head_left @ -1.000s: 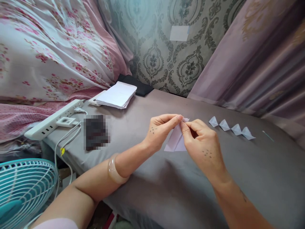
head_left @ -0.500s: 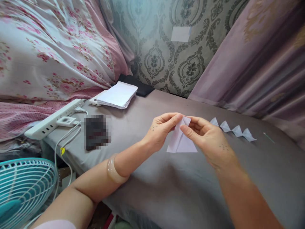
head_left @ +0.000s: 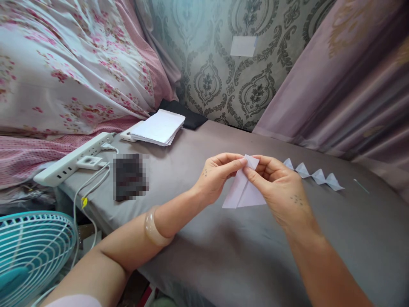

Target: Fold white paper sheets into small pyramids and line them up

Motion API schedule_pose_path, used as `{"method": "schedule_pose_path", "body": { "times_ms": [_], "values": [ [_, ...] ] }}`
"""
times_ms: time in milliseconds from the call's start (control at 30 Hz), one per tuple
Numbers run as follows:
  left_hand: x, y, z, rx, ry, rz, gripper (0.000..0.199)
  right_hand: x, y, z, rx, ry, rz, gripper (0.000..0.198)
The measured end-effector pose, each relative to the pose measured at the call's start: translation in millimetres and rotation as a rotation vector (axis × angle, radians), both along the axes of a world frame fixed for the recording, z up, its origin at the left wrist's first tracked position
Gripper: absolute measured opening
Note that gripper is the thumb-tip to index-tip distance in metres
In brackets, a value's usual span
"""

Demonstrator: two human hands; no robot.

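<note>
A folded sheet of white paper (head_left: 244, 189) is held up above the grey-covered table, its narrow end at the top and its wide edge hanging down. My left hand (head_left: 213, 175) pinches it near the top from the left, thumb on the front face. From the right, my right hand (head_left: 279, 181) grips the same end, thumb pressing on the fold and fingers behind. A diagonal crease and an overlapping flap show on the front. Parts of the paper behind my fingers are hidden.
A zigzag-folded paper strip (head_left: 315, 175) and a thin stick (head_left: 361, 186) lie to the right. Stacked white paper (head_left: 159, 127) sits at the back left. A power strip (head_left: 75, 158) with cables, a blurred dark object (head_left: 129, 177) and a turquoise fan (head_left: 35, 256) are on the left.
The folded paper has tilted slightly, its top turned to the right and its bottom edge a little lower. Both hands keep their pinch; my right thumb has shifted slightly.
</note>
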State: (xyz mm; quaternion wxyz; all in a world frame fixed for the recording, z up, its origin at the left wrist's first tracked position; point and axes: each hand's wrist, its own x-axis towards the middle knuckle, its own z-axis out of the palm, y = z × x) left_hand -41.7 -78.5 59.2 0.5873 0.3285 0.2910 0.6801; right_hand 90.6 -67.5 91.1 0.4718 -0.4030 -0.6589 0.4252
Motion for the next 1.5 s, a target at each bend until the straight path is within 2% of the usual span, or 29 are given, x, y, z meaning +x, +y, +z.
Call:
{"method": "schedule_pose_path", "body": {
  "times_ms": [367,600,833,967,1100,1200,1267,1367,1433,1500],
  "values": [
    [-1.6,-1.7,2.5,-0.059,-0.005,0.017,0.019,-2.0,-5.0,-2.5,0.138,-0.115,-0.035,0.031],
    [-0.8,-1.7,2.6,-0.051,-0.013,0.022,0.018,-2.7,-9.0,-6.5,0.39,-0.271,-0.089,0.027],
    [-1.6,0.6,1.7,-0.01,-0.028,0.032,0.016,-0.6,-12.5,-7.7,0.739,-0.572,-0.113,0.04],
    [-3.1,1.6,0.2,0.019,-0.044,-0.018,0.014,1.6,-12.3,-8.5,0.823,-0.749,-0.14,0.045],
    [-4.1,3.6,-0.6,0.04,-0.047,-0.079,0.017,1.0,-14.6,-9.0,0.846,-0.881,-0.204,0.046],
    [-4.1,6.8,-2.6,0.02,-0.043,-0.111,0.019,1.3,-14.9,-6.1,0.775,-0.866,-0.181,0.043],
    [-4.1,9.1,-4.6,-0.005,-0.057,-0.121,0.02,3.7,-11.3,-2.1,0.644,-0.743,-0.096,0.041],
    [-3.9,10.1,-6.1,-0.04,-0.063,-0.126,0.023,9.7,-0.3,4.4,0.249,-0.382,0.053,0.04],
    [-3.5,8.8,-5.5,-0.048,-0.048,-0.107,0.023,12.8,7.3,6.8,-0.036,-0.166,0.046,0.041],
    [-2.9,7.1,-4.4,-0.042,-0.028,-0.082,0.021,13.5,12.0,6.8,-0.202,-0.07,0.018,0.038]
  ]
}}
